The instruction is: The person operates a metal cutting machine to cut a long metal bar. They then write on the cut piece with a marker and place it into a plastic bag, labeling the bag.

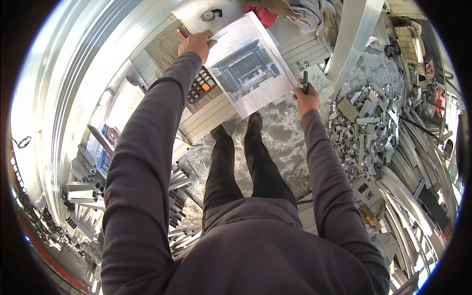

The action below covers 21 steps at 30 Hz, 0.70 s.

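Note:
A printed sheet of paper (246,66) with a picture of a dark pavilion-like structure is stretched out between my hands. My left hand (195,46) is closed on its upper left edge. At the lower right edge, my right hand (307,102) grips the sheet along with a black marker (306,81) that points upward. A calculator (200,86) with dark keys and one orange key lies partly under the sheet, beside my left forearm. Just beyond my left hand is a red-tipped pen (182,33). A small round dial-like object (208,16) lies farther back.
A heap of short metal offcuts (364,130) covers the floor at right, with long metal strips (410,196) beside it. An upright metal profile (355,39) stands at the back right. Stacked profiles (82,194) lie at left. Grey cloth (306,14) sits at the back.

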Each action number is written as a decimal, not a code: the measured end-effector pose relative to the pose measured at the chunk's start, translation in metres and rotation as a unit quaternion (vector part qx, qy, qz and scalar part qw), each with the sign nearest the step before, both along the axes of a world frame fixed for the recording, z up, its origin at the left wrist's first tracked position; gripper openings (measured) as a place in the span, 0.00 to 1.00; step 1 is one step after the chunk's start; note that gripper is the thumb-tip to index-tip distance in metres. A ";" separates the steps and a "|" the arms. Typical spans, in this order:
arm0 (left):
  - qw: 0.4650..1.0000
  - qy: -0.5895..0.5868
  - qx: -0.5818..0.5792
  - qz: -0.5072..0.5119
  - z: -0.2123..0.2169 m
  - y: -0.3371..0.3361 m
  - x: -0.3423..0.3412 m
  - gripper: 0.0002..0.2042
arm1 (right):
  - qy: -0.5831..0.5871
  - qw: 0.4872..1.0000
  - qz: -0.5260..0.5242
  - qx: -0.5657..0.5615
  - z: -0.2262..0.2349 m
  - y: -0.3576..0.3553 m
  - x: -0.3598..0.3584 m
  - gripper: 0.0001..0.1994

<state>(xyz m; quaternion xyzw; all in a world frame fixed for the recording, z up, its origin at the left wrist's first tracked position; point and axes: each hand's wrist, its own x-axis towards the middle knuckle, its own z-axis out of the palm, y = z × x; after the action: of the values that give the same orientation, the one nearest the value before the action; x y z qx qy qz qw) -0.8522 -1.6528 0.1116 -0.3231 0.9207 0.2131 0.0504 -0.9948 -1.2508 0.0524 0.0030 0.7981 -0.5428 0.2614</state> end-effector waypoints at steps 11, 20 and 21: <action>0.991 -0.095 0.036 -0.083 0.024 0.201 0.039 0.38 | 0.001 0.997 0.046 0.058 -0.001 -0.007 0.016 0.21; 0.997 0.010 0.081 -0.009 -0.005 0.237 0.057 0.26 | -0.055 0.997 0.048 -0.035 0.013 -0.013 0.012 0.19; 0.996 0.015 0.084 -0.006 -0.006 0.236 0.058 0.26 | -0.071 0.995 0.048 -0.047 0.015 -0.014 0.012 0.19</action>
<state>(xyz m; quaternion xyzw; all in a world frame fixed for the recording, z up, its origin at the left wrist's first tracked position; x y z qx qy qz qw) -0.7940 -1.4171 0.1052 -0.3086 0.9023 0.2939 0.0645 -0.9826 -1.2647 0.0677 -0.0095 0.7506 -0.5646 0.3431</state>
